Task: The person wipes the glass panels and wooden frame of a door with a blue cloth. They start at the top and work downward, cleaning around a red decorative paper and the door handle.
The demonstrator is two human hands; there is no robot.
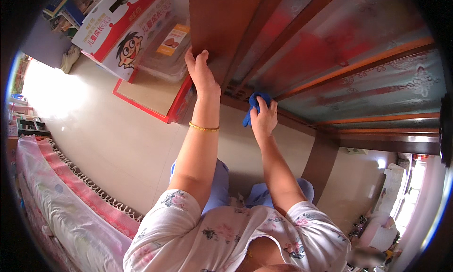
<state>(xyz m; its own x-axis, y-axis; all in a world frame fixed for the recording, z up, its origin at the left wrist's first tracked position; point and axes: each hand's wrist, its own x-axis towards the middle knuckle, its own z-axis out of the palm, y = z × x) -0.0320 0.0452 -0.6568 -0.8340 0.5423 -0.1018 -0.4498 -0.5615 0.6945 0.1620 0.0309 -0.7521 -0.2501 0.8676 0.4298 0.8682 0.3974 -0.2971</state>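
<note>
A dark wooden door with patterned glass panels stands before me. My left hand rests against its side edge, thumb on the wood and fingers partly hidden behind the edge. Nothing else shows in that hand. My right hand grips a bunched blue cloth low on the door, at the bottom rail near the lower corner of the glass. Part of the cloth hangs below the fingers. Wooden bars run across the glass.
Left of the door stand a printed carton, a clear plastic container and a red-edged cardboard box. A bed with a fringed pink cover lies at the left. Pale floor tiles run beneath, with a dark strip at the doorway.
</note>
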